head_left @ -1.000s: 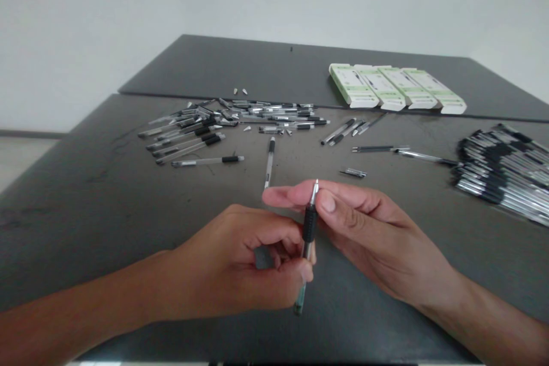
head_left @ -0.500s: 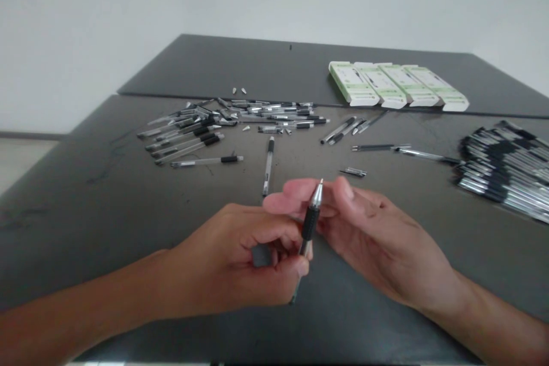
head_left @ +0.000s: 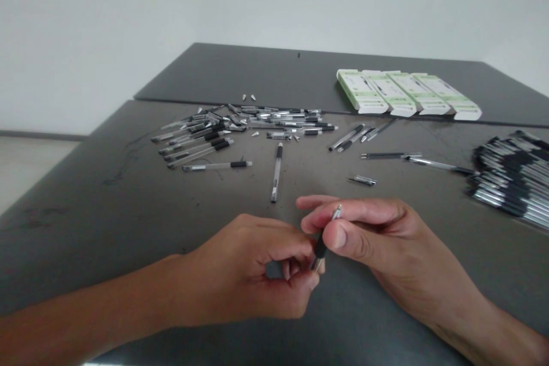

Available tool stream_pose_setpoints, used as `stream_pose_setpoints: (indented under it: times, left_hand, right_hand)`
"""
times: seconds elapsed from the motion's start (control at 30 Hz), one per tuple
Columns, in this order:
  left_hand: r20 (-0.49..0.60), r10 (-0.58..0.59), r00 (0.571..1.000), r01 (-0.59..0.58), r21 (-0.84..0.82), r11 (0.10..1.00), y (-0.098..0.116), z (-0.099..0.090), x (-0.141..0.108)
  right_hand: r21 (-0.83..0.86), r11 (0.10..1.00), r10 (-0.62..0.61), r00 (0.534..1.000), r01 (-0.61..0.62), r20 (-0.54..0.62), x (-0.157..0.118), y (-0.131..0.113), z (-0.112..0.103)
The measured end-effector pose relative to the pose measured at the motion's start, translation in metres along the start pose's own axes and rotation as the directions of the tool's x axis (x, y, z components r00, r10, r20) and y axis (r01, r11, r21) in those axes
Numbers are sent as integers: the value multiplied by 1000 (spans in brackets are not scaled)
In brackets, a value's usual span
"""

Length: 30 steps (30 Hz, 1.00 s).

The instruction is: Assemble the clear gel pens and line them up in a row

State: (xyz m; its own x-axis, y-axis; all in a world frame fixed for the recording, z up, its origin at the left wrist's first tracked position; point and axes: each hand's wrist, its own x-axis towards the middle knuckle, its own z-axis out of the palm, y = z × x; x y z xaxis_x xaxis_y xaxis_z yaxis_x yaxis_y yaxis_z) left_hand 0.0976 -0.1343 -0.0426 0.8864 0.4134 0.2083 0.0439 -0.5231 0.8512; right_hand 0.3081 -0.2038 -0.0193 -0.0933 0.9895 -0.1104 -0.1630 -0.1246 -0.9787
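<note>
My left hand point(head_left: 261, 266) is closed, pinching a pen point(head_left: 319, 248) by its clear barrel between thumb and fingers. The pen is tilted, its silver tip pointing up and away from me. My right hand point(head_left: 403, 251) grips the pen's upper part, with the thumb over the black grip just below the tip and the index finger behind. Its other fingers stretch out to the left. My left hand hides the pen's lower end. Just beyond the hands, a clear pen barrel with a black grip point(head_left: 277, 174) and a clear pen cap point(head_left: 363, 180) lie on the dark table point(head_left: 128, 229).
A loose heap of pen parts point(head_left: 206, 134) lies at the middle left, with small pale tips point(head_left: 253, 97) behind it. Thin refills point(head_left: 386, 155) lie right of centre. Finished-looking pens point(head_left: 514, 177) form a pile at the right. Several green-white boxes point(head_left: 394, 93) rest at the back.
My right thumb and index finger have closed around the pen's grip near its tip; before, the hand was more open beside it. The view has shifted slightly up and left.
</note>
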Motion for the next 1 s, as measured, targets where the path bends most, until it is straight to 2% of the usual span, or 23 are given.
stream_pose_setpoints:
  times: [0.13, 0.2, 0.4, 0.67, 0.77, 0.9, 1.0]
  left_hand:
    - [1, -42, 999, 42, -73, 996, 7, -4, 2]
    - [14, -65, 998, 66, -113, 991, 9, -6, 3]
    - [78, -94, 993, 104, -131, 986, 8, -8, 4]
    - [76, -73, 994, 81, -102, 991, 7, -7, 5]
    - [56, -88, 995, 92, -90, 992, 9, -7, 6]
    - [39, -116, 992, 119, -100, 988, 11, -8, 8]
    - [38, -135, 990, 138, -88, 986, 9, -7, 8]
  right_hand:
    - [100, 995, -14, 992, 1, 129, -1, 3, -2]
    - [98, 995, -20, 986, 4, 166, -1, 3, -3]
    - [-3, 999, -36, 996, 37, 79, 5, 0, -5]
    - [-21, 999, -33, 999, 34, 39, 6, -1, -5]
    - [28, 999, -30, 998, 29, 49, 7, 1, -5]
    - [121, 992, -57, 991, 42, 120, 10, 4, -6]
    - [97, 994, -59, 989, 46, 138, 12, 4, -7]
